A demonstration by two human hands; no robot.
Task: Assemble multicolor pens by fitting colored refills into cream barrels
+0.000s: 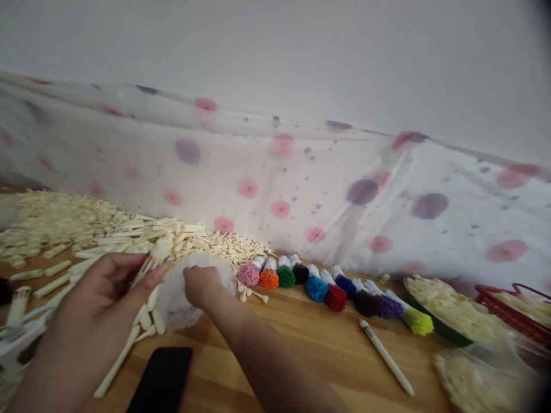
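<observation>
My left hand (103, 310) is closed, thumb against fingers, around a small bunch of thin pen refills (150, 263) with differently coloured tips. To its right, my right hand (201, 284) is over a clear plastic bag (178, 307) of small pale contents. Its fingers are curled down at the bag, and what they pinch, if anything, is hidden. Cream pen barrels (146, 321) lie between and below the hands. Bundles of refills with coloured ends, such as an orange bundle (269, 276), stand in a row right of the bag.
A black phone (161, 378) lies at the front. One assembled white pen (386, 357) rests on the wooden table (301, 355). At right are a green bowl (451, 332), a red basket (495, 298) and a plastic bag of cream parts (477, 373). Loose parts (64, 221) heap at left.
</observation>
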